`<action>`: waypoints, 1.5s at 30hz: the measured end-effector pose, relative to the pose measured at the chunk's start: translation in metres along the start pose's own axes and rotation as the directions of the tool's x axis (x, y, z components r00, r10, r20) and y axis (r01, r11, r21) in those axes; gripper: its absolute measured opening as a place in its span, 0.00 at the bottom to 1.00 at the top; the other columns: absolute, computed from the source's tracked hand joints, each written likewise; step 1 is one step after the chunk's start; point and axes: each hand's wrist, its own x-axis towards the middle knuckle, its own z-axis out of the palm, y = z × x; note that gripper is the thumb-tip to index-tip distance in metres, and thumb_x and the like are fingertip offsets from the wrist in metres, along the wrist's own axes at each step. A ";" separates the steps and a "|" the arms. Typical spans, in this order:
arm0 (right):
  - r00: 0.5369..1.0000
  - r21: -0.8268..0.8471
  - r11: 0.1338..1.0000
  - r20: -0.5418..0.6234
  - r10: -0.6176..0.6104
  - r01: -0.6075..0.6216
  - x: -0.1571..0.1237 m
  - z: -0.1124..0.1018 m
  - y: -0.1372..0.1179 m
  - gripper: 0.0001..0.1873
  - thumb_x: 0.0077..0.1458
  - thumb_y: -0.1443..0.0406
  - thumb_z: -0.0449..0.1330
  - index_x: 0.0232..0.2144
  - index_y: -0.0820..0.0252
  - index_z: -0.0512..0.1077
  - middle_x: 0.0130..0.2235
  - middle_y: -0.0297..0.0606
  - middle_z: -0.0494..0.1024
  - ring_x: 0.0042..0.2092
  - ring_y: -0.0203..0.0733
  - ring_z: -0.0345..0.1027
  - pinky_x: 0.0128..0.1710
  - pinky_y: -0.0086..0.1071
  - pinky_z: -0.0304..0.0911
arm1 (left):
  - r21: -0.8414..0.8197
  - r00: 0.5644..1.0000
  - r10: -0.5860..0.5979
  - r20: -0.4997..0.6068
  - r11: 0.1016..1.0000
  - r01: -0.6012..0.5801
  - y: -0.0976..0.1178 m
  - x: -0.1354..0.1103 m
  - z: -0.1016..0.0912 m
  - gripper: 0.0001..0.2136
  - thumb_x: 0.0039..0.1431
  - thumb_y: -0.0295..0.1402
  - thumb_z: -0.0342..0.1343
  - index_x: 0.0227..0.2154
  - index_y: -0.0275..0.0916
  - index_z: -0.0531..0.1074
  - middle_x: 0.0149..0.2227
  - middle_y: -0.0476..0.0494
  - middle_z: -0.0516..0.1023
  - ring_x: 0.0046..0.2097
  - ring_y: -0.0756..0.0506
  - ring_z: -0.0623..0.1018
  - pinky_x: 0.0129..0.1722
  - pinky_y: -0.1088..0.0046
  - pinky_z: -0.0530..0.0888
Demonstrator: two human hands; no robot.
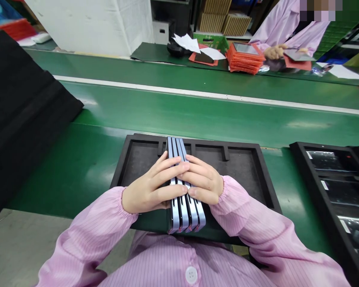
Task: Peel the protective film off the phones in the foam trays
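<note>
Several phones [184,215] with bluish metal edges stand on their long sides, pressed together in a row between my hands. My left hand [154,185] grips the row from the left, its fingers lying over the upper edges and its thumb mostly hidden. From the right, my right hand [205,179] closes on the same row, its fingertips meeting those of my left hand on top. Beneath the far part of the phones lies a black foam tray [242,171] with raised dividers. The phones' near ends reach past the tray's front, close to my body.
At the right, another black tray [312,199] holds dark flat phones. A large black sheet or panel [26,107] stands at the left. Across the green bench [197,105], a co-worker's hands [277,52] are beside a stack of red pouches [245,59].
</note>
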 end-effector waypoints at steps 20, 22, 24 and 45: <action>0.872 -0.121 0.902 0.234 0.431 -0.414 -0.006 0.014 -0.009 0.28 0.65 0.61 0.54 0.63 0.61 0.51 0.56 0.51 0.72 0.59 0.48 0.67 0.55 0.47 0.66 | -0.018 0.902 -0.432 -0.029 0.902 0.431 -0.008 -0.020 0.009 0.28 0.62 0.23 0.57 0.62 0.42 0.54 0.68 0.27 0.48 0.71 0.31 0.49 0.65 0.40 0.62; 0.822 -0.237 0.859 0.261 0.506 -0.453 0.000 0.013 -0.022 0.25 0.63 0.65 0.54 0.60 0.61 0.54 0.57 0.53 0.71 0.59 0.51 0.66 0.50 0.45 0.67 | 0.083 0.824 -0.565 -0.033 0.820 0.566 0.009 -0.021 0.007 0.31 0.59 0.18 0.54 0.62 0.44 0.54 0.67 0.27 0.49 0.68 0.29 0.56 0.61 0.40 0.67; 0.758 -0.340 0.811 0.311 0.574 -0.475 0.005 0.011 -0.040 0.24 0.61 0.69 0.53 0.59 0.63 0.57 0.59 0.55 0.69 0.58 0.55 0.66 0.48 0.46 0.67 | 0.148 0.735 -0.678 -0.011 0.726 0.672 0.027 -0.025 0.010 0.36 0.55 0.14 0.53 0.63 0.47 0.52 0.67 0.27 0.47 0.61 0.30 0.69 0.54 0.45 0.76; 0.409 0.055 0.458 0.551 0.727 -0.887 -0.024 -0.002 -0.090 0.44 0.58 0.79 0.43 0.72 0.56 0.34 0.73 0.46 0.42 0.73 0.45 0.38 0.71 0.51 0.51 | -0.168 0.653 -0.670 0.354 0.641 0.749 0.054 -0.035 0.013 0.50 0.62 0.65 0.45 0.70 0.38 0.24 0.70 0.23 0.45 0.69 0.26 0.53 0.65 0.38 0.54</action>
